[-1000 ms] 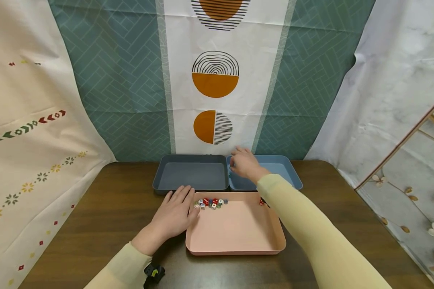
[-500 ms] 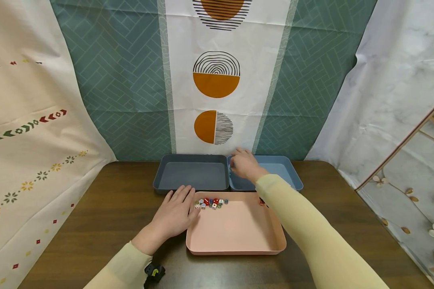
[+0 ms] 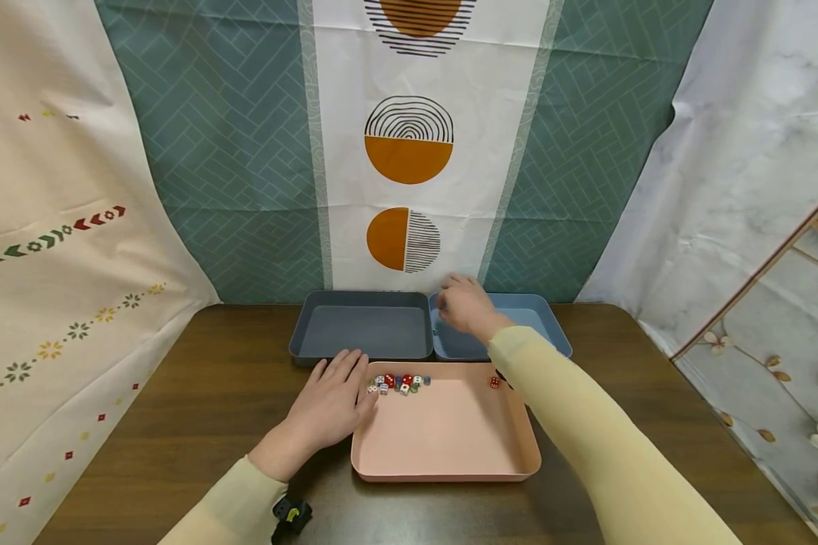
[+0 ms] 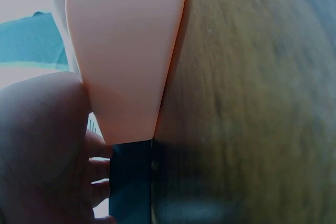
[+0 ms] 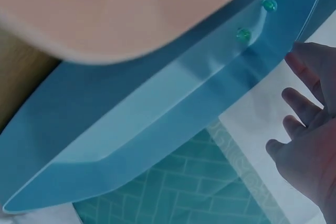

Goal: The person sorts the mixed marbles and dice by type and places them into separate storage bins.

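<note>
My left hand (image 3: 334, 397) lies flat with straight fingers over the left edge of the pink tray (image 3: 443, 439). A small cluster of dice (image 3: 389, 381), mostly red and white, sits along that tray's far left side, mixed with small round pieces. A lone red die (image 3: 494, 382) is at its far right, beside my sleeve. My right hand (image 3: 466, 304) hovers over the left part of the blue tray (image 3: 525, 306). In the right wrist view its fingers (image 5: 300, 104) are loosely spread, with nothing visible between them. Two shiny green pieces (image 5: 269, 4) lie in the blue tray.
A dark grey tray (image 3: 364, 329) stands left of the blue one, behind the pink tray. All three are on a brown wooden table (image 3: 198, 424). Cloth backdrops (image 3: 245, 189) hang behind and at both sides. A black wrist strap (image 3: 291, 516) is near the left sleeve.
My right hand has moved slightly up and to the right, and more of the lone red die shows beside the sleeve. The left hand has stayed in place.
</note>
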A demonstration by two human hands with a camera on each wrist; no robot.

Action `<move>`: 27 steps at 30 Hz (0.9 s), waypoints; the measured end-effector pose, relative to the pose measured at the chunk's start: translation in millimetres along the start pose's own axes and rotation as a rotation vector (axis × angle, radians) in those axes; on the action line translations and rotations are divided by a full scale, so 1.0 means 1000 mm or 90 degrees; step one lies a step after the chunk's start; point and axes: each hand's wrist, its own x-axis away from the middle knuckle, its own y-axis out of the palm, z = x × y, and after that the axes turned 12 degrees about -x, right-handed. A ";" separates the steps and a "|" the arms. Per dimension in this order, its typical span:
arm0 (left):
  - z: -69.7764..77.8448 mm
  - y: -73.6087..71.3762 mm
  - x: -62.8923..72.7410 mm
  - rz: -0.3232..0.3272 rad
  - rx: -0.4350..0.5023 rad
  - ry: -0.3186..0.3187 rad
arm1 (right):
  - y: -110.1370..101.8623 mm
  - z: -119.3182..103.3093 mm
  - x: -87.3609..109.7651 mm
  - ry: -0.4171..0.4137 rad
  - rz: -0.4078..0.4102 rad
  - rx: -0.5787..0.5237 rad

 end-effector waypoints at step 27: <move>-0.001 0.000 0.002 0.008 0.003 0.006 | -0.015 0.008 0.051 -0.060 0.046 -0.031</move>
